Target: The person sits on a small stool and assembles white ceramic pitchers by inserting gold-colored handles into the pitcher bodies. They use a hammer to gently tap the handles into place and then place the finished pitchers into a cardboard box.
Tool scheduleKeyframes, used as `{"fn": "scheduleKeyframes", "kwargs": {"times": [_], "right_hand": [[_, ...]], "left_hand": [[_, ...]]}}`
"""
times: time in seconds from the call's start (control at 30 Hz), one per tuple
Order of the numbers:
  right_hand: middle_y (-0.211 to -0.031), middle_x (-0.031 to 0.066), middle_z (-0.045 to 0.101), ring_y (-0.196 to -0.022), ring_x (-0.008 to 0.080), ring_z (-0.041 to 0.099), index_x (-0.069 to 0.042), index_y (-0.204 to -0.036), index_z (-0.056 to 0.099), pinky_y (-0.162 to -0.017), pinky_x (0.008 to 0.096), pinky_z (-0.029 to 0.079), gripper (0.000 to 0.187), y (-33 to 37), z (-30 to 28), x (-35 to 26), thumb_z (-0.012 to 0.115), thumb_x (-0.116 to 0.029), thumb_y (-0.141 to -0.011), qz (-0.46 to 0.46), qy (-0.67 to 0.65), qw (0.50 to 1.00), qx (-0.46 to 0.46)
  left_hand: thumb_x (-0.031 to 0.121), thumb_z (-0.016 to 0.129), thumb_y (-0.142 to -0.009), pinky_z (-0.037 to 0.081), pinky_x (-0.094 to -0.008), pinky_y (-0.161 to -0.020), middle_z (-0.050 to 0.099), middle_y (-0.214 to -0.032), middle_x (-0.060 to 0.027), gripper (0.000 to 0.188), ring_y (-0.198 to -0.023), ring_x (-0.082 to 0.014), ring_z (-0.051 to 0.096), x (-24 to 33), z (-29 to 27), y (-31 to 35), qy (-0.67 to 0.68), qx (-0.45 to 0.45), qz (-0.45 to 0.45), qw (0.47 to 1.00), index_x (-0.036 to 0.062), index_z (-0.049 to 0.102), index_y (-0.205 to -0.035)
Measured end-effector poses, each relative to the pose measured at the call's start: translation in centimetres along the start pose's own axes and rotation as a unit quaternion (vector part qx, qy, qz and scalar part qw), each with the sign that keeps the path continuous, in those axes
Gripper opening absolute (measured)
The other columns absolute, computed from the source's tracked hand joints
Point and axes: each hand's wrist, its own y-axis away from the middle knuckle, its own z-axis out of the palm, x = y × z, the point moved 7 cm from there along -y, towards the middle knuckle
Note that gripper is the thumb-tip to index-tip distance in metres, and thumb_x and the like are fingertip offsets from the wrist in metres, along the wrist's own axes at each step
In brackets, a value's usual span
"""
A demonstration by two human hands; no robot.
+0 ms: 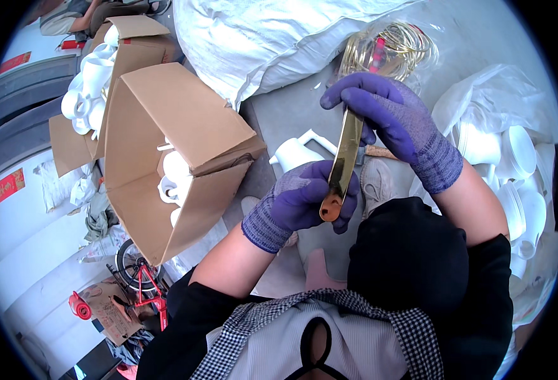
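A shiny gold metal strip with a rounded lower end stands slanted in front of me. The fingers of my left hand, in a purple-coated glove, are closed around its lower part. My right hand, gloved alike, pinches the strip's upper end between thumb and fingers. Behind the strip, a white pot with a handle sits low between my hands, partly covered by them. A wooden handle sticks out below my right hand; what it belongs to is hidden.
An open cardboard box with white vessels stands left, another full box behind it. A large white sack lies ahead, beside bagged gold rings. White containers in clear plastic crowd the right. A red bicycle is at lower left.
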Motion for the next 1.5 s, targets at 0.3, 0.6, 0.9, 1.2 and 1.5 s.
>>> {"fn": "scheduleKeyframes", "kwargs": {"times": [0.3,0.6,0.9,1.2,1.5], "right_hand": [[-0.113,0.0168,0.061,-0.102,0.0328,0.063,-0.006,-0.132,0.054,-0.091,0.0401,0.05,0.078,2.5,1.2,-4.4,0.086,-0.041,-0.07,-0.218,0.295,0.926,0.086],[-0.058,0.0001,0.049,-0.054,0.0055,0.05,-0.002,-0.112,0.067,-0.055,0.0221,0.042,0.041,1.1,-2.2,-4.0,0.048,-0.036,-0.102,-0.109,0.093,0.989,0.046],[-0.071,-0.0025,0.054,-0.059,0.0049,0.051,0.0,-0.113,0.067,-0.055,0.0208,0.042,0.036,2.2,-2.3,-2.3,0.057,-0.031,-0.096,0.023,-0.063,0.998,-0.002],[-0.071,0.0014,0.057,-0.058,0.0075,0.051,0.001,-0.106,0.066,-0.055,0.0234,0.043,0.024,3.0,-3.6,1.0,0.059,-0.02,-0.096,0.026,-0.183,0.983,-0.002],[-0.074,0.0031,0.06,-0.06,0.0095,0.054,-0.004,-0.109,0.07,-0.056,0.0233,0.047,0.027,2.5,-28.0,3.2,0.054,-0.023,-0.099,-0.044,0.159,0.86,0.482]], "left_hand": [[0.047,0.069,-0.089,0.055,-0.0374,-0.068,0.063,-0.089,-0.0129,0.059,-0.076,-0.0227,0.064,0.2,0.1,-0.2,0.008,0.056,-0.014,0.998,-0.0026,0.055,-0.119],[0.045,0.069,-0.088,0.055,-0.0371,-0.067,0.063,-0.086,-0.0134,0.059,-0.074,-0.0239,0.063,-0.1,0.7,0.2,0.041,0.0,0.019,0.999,-0.0047,0.056,-0.117],[0.048,0.072,-0.086,0.055,-0.0337,-0.068,0.065,-0.083,-0.0101,0.061,-0.072,-0.0198,0.064,0.9,1.5,-0.2,-0.028,0.047,0.007,0.998,-0.0029,0.058,-0.116],[0.05,0.063,-0.093,0.053,-0.0312,-0.068,0.062,-0.083,-0.0086,0.061,-0.072,-0.0182,0.062,0.2,0.6,-0.4,-0.024,0.055,0.017,0.998,-0.0045,0.055,-0.119],[0.027,0.072,-0.087,0.049,-0.0341,-0.093,0.065,-0.108,-0.0129,0.043,-0.1,-0.0232,0.063,1.9,-9.2,2.8,-0.614,0.33,0.0,0.717,0.0051,0.062,-0.123]]}}
